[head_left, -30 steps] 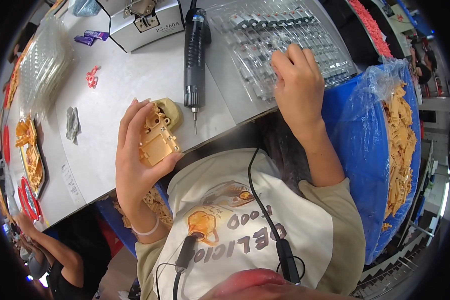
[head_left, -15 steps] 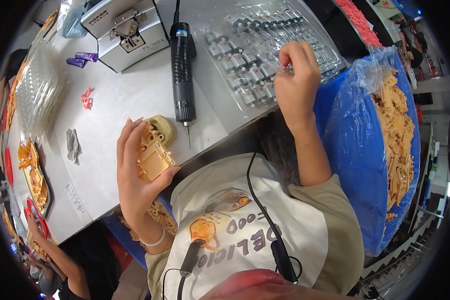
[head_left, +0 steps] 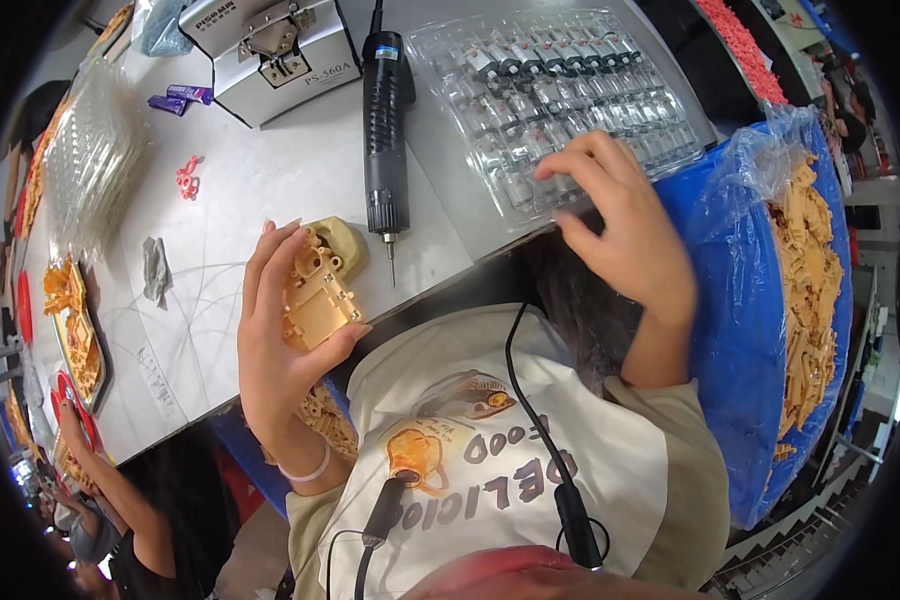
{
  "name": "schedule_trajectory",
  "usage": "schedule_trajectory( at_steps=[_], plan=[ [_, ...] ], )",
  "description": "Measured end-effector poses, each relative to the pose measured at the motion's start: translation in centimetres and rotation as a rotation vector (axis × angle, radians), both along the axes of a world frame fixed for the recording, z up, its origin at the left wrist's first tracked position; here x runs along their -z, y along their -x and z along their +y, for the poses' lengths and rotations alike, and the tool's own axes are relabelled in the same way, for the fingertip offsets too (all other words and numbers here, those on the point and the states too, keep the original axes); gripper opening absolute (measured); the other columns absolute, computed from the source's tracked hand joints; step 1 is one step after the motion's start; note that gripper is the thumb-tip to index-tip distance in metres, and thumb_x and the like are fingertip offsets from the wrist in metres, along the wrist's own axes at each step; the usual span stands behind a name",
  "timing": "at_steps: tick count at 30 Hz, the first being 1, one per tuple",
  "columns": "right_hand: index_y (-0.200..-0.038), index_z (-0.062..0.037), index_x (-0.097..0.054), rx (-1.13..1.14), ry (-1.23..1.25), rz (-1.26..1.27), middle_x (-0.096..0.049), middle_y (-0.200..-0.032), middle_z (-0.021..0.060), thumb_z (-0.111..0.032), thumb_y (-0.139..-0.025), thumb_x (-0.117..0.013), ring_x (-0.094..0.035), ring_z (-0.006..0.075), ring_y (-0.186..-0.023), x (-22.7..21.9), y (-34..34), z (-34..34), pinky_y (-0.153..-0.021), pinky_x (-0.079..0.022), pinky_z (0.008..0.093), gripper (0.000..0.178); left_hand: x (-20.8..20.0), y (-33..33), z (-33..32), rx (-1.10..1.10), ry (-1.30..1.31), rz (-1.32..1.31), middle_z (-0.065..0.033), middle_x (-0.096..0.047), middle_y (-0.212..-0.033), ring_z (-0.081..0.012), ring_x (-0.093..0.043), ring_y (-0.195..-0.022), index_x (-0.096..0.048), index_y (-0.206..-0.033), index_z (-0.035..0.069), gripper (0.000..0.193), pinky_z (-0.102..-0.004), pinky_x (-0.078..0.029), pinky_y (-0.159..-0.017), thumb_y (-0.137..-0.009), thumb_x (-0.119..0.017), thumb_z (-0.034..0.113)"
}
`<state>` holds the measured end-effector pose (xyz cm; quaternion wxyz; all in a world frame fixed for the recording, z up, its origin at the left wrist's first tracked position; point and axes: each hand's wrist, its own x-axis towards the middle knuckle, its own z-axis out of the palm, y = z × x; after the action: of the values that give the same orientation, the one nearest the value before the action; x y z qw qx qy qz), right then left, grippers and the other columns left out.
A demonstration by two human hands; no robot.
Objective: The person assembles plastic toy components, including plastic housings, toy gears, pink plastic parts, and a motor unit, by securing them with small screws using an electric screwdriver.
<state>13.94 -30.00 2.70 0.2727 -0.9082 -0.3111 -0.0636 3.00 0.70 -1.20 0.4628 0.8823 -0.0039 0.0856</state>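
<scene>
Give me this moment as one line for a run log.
Left hand: holding yellow plastic housing | Right hand: open, by clear tray of small parts | Between hands: black electric screwdriver

The left hand (head_left: 275,310) hides the left side of the yellow case (head_left: 320,305), which covers part of the tan block (head_left: 346,245). The slightly blurred right hand (head_left: 620,220) hides part of the clear tray's near edge (head_left: 705,143); whether its fingertips touch the small parts (head_left: 545,92) cannot be told. The picture's far edge cuts off the silver machine (head_left: 232,62) and screwdriver cord (head_left: 377,15).
</scene>
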Motion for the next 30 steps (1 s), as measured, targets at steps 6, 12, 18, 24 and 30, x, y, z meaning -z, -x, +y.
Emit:
schedule_trajectory(
  at_steps=[6,12,18,24,30],
  plan=[
    [-0.114,-0.0046,-0.064,-0.219,-0.011,0.027,-0.063,-0.109,0.0125,-0.015,-0.079,-0.073,-0.061,0.0291,-0.106,-4.3,-5.3,-0.4,-0.093,-0.048,0.0378,0.038,-0.5,0.4,0.3,0.044,-0.017,0.018,-0.0146,-0.052,-0.143,-0.0364,-0.038,-0.145,-0.056,-0.135,0.003,0.08,-0.0457,-0.043,-0.11,-0.061,-0.085,0.017],
    [-0.124,-0.005,-0.065,-0.328,0.054,0.307,-0.067,-0.101,0.0058,-0.02,-0.094,-0.066,-0.063,0.0147,-0.089,-6.9,-10.7,1.7,-0.08,-0.052,0.0299,0.033,-1.0,0.3,0.1,0.04,-0.04,0.039,-0.0133,-0.051,-0.144,-0.0348,-0.038,-0.145,-0.055,-0.135,0.005,0.08,-0.0441,-0.043,-0.11,-0.063,-0.088,0.017],
    [-0.11,0.0,-0.07,0.579,0.666,-0.035,-0.071,-0.103,0.0239,-0.012,-0.092,-0.052,-0.068,0.0445,-0.095,-0.4,-22.5,-0.1,-0.085,-0.054,0.0502,0.028,-1.2,-0.1,0.4,0.087,-0.056,0.022,-0.0129,-0.05,-0.144,-0.0356,-0.037,-0.145,-0.055,-0.135,0.005,0.079,-0.0442,-0.044,-0.11,-0.064,-0.088,0.018],
    [-0.107,0.0005,-0.072,0.659,0.538,-0.168,-0.063,-0.124,0.0221,-0.013,-0.087,-0.06,-0.065,0.046,-0.108,2.2,-20.1,-0.4,-0.09,-0.053,0.0534,0.027,-1.3,-0.1,0.5,0.085,-0.038,0.021,-0.012,-0.05,-0.143,-0.0369,-0.038,-0.144,-0.054,-0.134,0.004,0.077,-0.0439,-0.045,-0.109,-0.066,-0.087,0.018],
    [-0.104,0.0031,-0.072,0.792,0.373,-0.194,-0.06,-0.124,0.0237,-0.015,-0.085,-0.06,-0.064,0.044,-0.11,2.6,-19.7,-0.4,-0.092,-0.052,0.0508,0.029,-0.8,-0.2,0.7,0.077,-0.034,-0.018,-0.0126,-0.051,-0.142,-0.0371,-0.04,-0.143,-0.054,-0.134,0.004,0.077,-0.044,-0.045,-0.108,-0.067,-0.087,0.021]
  ],
)
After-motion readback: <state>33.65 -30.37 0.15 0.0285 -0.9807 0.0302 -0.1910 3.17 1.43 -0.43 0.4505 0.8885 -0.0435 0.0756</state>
